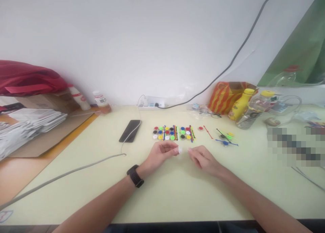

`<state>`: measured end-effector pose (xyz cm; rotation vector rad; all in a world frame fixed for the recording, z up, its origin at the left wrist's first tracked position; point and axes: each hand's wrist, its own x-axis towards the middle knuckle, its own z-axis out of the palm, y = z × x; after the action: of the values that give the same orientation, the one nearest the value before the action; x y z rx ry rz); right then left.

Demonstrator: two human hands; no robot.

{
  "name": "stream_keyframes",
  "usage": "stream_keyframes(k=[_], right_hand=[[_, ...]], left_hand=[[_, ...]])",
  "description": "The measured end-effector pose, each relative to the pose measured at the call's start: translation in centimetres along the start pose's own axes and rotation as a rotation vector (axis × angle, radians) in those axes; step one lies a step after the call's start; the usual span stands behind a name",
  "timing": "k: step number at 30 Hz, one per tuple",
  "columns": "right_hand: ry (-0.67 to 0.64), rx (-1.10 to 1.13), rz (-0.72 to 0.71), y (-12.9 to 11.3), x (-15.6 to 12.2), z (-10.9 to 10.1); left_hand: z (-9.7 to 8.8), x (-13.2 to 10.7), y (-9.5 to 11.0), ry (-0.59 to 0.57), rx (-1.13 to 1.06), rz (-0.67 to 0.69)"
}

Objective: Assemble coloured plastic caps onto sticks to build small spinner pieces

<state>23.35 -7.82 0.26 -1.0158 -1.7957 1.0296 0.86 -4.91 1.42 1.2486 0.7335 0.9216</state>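
Where the pale yellow table (pixel 76 192) runs out at far left, a red cloth (pixel 27 75) lies over a cardboard box (pixel 43 102), with stacked white packets (pixel 27 124) in front of it. Next along the wall are two small bottles (pixel 101 101), then a white power strip (pixel 152 101). A black phone (pixel 130 131) lies flat on the table, and a grey cable (pixel 76 170) runs from beside it toward the near left edge.

Centre: rows of coloured caps (pixel 167 133) with coloured sticks (pixel 176 133) set between them, just beyond the hands.

Left hand (pixel 162 153), black watch (pixel 135 176) on the wrist: grip closed to a fingertip pinch on a small white piece (pixel 180 150), which sits between the two hands and in front of the cap rows.

Right hand (pixel 203 158): fingers curled, tips close to the small white piece. Whether this grip has hold of anything cannot be told.

Beyond it lie a single red cap (pixel 200 128) and a red stick (pixel 208 132), then a joined cluster of green and blue pieces (pixel 225 138).

Far right, by the wall: orange striped bag (pixel 223 96), yellow bottle (pixel 240 108), clear bottle (pixel 254 113).
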Motion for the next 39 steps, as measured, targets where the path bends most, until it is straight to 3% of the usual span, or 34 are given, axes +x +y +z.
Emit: stream_keyframes(k=[2,7,17,25,31,39], right_hand=[[-0.034,0.033,0.008,-0.1,0.1,-0.4],[0.065,0.029,-0.025,-0.5,0.5,-0.2],[0.008,0.024,0.014,-0.7,0.5,1.0],[0.074,-0.022,0.077,0.5,0.5,1.4],[0.078,-0.155,-0.041,0.2,0.5,1.2],[0.061,0.047,-0.027,-0.5,0.8,1.0]], left_hand=[[0.0,0.0,0.1,0.007,0.001,0.005],[0.0,0.0,0.0,0.006,0.021,0.013],[-0.1,0.0,-0.5,-0.022,0.068,0.004],[0.0,-0.2,-0.4,-0.165,0.074,-0.039],[0.2,-0.3,-0.5,-0.149,0.031,-0.005],[0.0,-0.1,-0.7,-0.113,0.129,0.065]])
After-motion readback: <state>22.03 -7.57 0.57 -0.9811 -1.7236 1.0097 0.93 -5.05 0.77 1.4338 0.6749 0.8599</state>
